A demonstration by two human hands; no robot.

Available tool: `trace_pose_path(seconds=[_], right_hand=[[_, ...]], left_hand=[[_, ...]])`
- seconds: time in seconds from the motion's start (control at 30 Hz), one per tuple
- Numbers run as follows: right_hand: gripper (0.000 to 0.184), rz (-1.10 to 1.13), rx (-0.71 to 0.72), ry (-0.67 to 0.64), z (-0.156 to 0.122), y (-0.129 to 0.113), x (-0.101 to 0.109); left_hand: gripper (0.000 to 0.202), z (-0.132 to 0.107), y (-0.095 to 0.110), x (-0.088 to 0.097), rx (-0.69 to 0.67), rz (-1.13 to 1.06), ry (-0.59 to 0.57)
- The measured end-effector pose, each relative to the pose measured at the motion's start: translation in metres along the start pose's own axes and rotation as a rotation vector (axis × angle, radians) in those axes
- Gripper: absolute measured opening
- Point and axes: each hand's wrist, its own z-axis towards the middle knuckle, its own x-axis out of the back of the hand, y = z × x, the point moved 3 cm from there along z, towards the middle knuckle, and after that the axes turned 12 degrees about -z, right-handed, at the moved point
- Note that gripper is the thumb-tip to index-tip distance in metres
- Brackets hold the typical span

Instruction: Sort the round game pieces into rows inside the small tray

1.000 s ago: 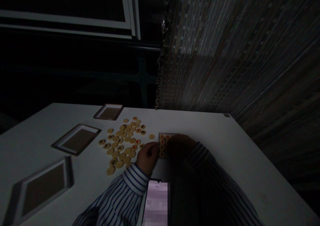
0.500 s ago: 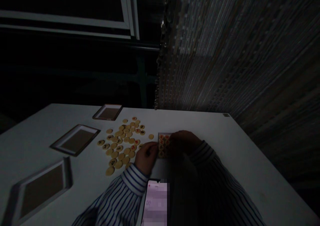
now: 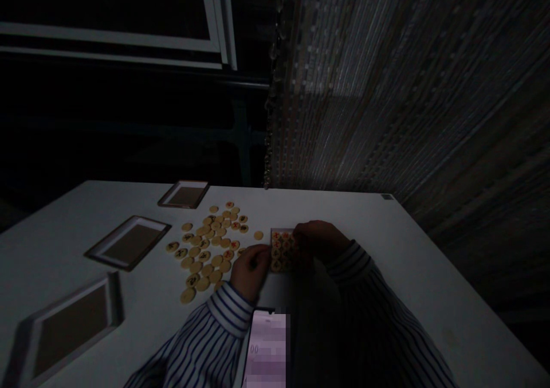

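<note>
A shallow box (image 3: 276, 229) lies on the table with rows of Chinese chess pieces (image 3: 282, 252) in it, marked in red and black. At its left edge my left hand (image 3: 250, 272) is closed, its curled fingers gripping the side. My right hand (image 3: 322, 240) reaches over the right part of the box with bent fingers pressed together. Shadow and the hand itself hide its fingertips and anything between them. Left of the box, many round wooden chess pieces (image 3: 216, 242) are spread loosely, some plain side up. One single piece (image 3: 258, 235) sits apart, close to the box.
Three shallow trays, a near one (image 3: 71, 333), a middle one (image 3: 129, 242) and a far one (image 3: 184, 195), stand along the left of the white table (image 3: 429, 296). A lit phone (image 3: 266, 348) lies between my forearms. A bead curtain (image 3: 344, 101) hangs behind the table.
My right hand has drawn back slightly to the right, so more pieces in the box show. The left hand stays at the box's left edge. The view has shifted a little.
</note>
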Motion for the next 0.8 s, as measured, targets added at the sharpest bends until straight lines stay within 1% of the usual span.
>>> trace_pose_path(seconds=[0.27, 0.4, 0.57, 0.7, 0.8], right_hand=[[0.022, -0.003, -0.001, -0.022, -0.001, -0.002, 0.005], [0.024, 0.008, -0.006, -0.006, -0.001, -0.004, 0.006], [0.024, 0.008, -0.001, -0.008, 0.000, -0.006, 0.007], [0.026, 0.018, 0.001, 0.020, 0.000, -0.007, 0.010], [0.028, 0.023, 0.006, 0.073, -0.001, -0.008, 0.016]], left_hand=[[0.020, 0.000, 0.002, 0.000, -0.012, 0.011, 0.009], [0.020, -0.001, 0.003, 0.001, -0.019, 0.010, 0.014], [0.020, -0.002, 0.006, 0.002, -0.076, 0.066, -0.001], [0.019, -0.002, 0.011, 0.006, -0.109, 0.068, 0.003], [0.019, -0.002, 0.014, 0.010, -0.104, 0.041, 0.017]])
